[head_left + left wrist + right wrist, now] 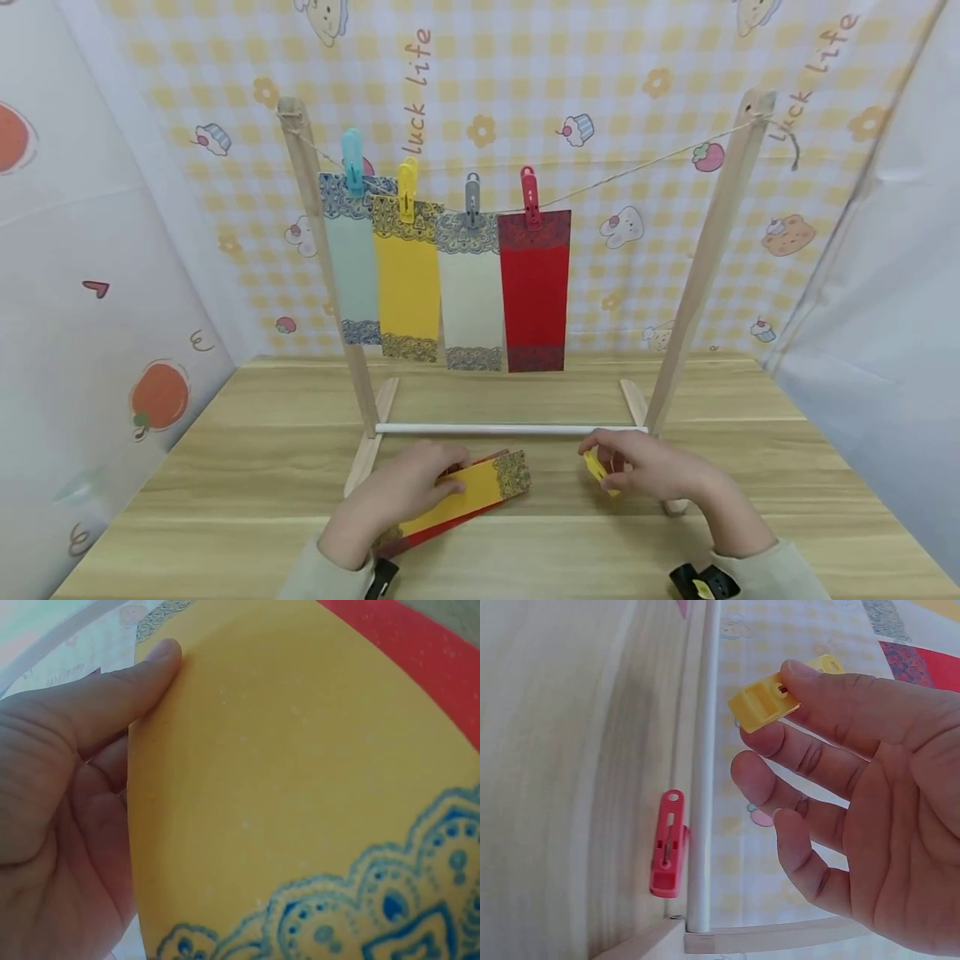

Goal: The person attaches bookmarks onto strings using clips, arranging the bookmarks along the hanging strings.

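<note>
In the head view my left hand (412,485) grips a yellow card (468,490) with patterned ends, low over the table. A red card (442,527) shows beneath it. The left wrist view has my thumb pressed on the yellow card's face (225,750), with other fingers hidden behind it. To the right, my right hand (652,468) pinches a yellow clothespin (597,468) between thumb and forefinger. Its other fingers curve loosely in the right wrist view. A red clothespin (669,847) lies on the table by the white rod (703,765).
A string (637,171) spans two wooden posts (701,258). Clothespins hold a pale green card (354,267), a yellow hanging card (408,283), a cream card (472,296) and a red hanging card (534,292) on its left part. Fabric walls surround the table (570,558).
</note>
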Available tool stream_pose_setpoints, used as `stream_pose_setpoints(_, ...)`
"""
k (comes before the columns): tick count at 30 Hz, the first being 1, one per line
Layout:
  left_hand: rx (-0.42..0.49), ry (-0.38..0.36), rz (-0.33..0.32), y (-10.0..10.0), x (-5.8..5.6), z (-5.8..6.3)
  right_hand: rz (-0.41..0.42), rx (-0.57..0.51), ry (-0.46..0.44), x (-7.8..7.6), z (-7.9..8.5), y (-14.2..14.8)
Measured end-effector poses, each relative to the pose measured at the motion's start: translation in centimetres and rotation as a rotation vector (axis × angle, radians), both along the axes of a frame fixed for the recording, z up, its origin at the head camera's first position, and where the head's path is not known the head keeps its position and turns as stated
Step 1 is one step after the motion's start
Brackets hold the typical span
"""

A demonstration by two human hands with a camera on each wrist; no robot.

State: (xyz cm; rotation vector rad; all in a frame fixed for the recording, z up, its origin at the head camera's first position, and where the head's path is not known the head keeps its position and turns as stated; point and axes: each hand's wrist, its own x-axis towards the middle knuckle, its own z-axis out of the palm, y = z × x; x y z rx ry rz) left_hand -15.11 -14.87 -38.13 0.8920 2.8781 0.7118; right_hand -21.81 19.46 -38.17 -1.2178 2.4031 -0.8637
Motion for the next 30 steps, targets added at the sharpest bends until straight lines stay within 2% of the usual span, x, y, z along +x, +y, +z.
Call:
stream_pose_setpoints(7, 0.04, -0.002, 0.007, -0.1, -0.2, 0.4, -0.022, -0.059, 0.007, 0.1, 0.6, 0.0)
stream_pose_setpoints(15, 0.068, 0.043, 0.012, 0.3, -0.6, 1.1, -0.03, -0.129, 0.045, 0.4, 1.2, 0.3)
stream_pose_setpoints(20, 0.077, 0.067, 0.016, 0.6, -0.8, 1.8, -0.043, -0.135, 0.047, 0.7, 1.9, 0.2)
stream_pose_setpoints(26, 0.089, 0.099, 0.0, 1.0, -1.4, 2.8, -0.04, -0.258, 0.17, 0.8, 2.5, 0.1)
stream_pose_setpoints(30, 0.117, 0.121, 0.003, 1.3, -1.8, 3.5, -0.094, -0.295, 0.249, 0.7, 3.3, -0.1)
